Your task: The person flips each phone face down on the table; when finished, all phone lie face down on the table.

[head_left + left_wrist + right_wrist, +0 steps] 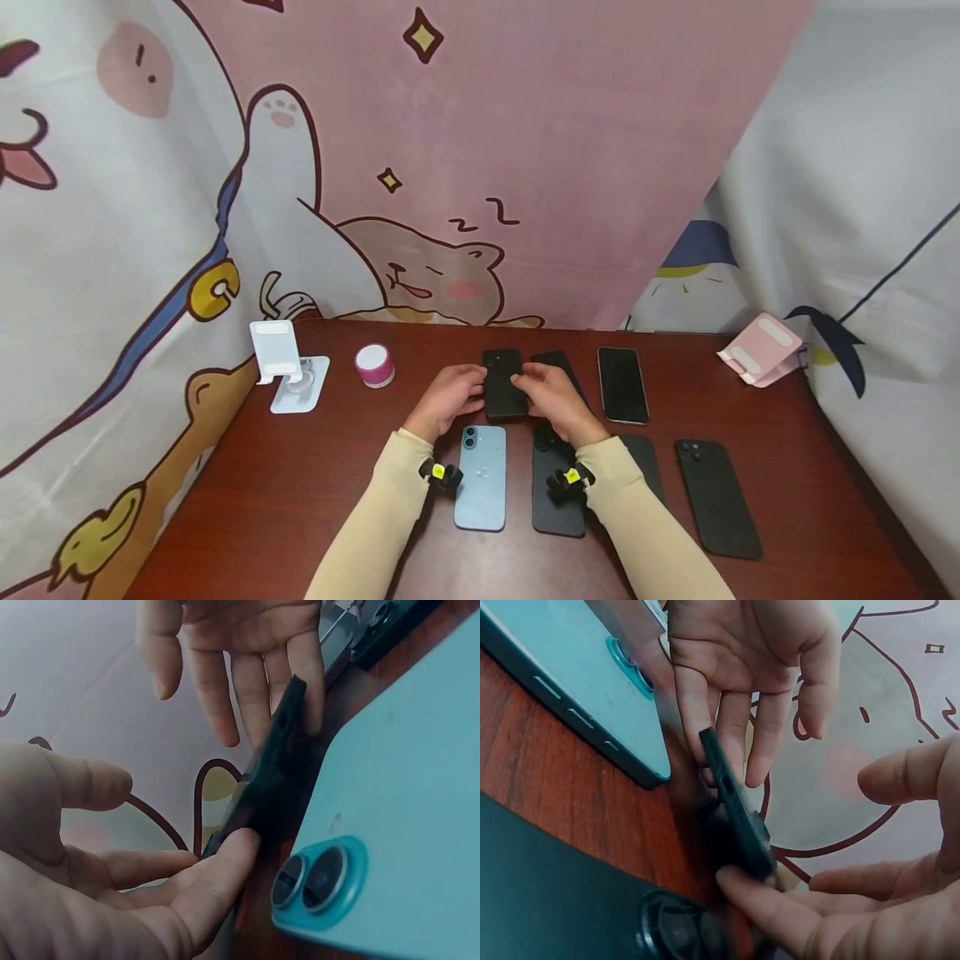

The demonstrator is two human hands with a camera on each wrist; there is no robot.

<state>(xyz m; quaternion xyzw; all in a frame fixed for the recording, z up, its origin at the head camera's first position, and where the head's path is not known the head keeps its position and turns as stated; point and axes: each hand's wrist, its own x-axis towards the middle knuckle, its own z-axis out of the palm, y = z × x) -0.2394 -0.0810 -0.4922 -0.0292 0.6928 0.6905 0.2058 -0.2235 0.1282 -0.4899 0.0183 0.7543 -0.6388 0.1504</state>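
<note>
Between my two hands a black smartphone (503, 392) is held by its long sides, its back with the camera lenses facing up in the head view. My left hand (452, 396) touches its left edge with nearly straight fingers. On the other edge lie the fingers of my right hand (558, 400). Both wrist views show the phone (268, 754) edge-on, with both thumbs apart from it. Whether it still touches the table cannot be told. Nearest to the wrists are a light blue phone (481, 483) and a dark phone (557, 508), both back up.
Other phones lie to the right: one partly behind my right hand (553, 358), one screen up (622, 385), one beside the sleeve (643, 458), one black (718, 500). A white stand (276, 350), a pink-and-white jar (374, 365) and a pink stand (763, 350) sit near the patterned cloth (525, 167).
</note>
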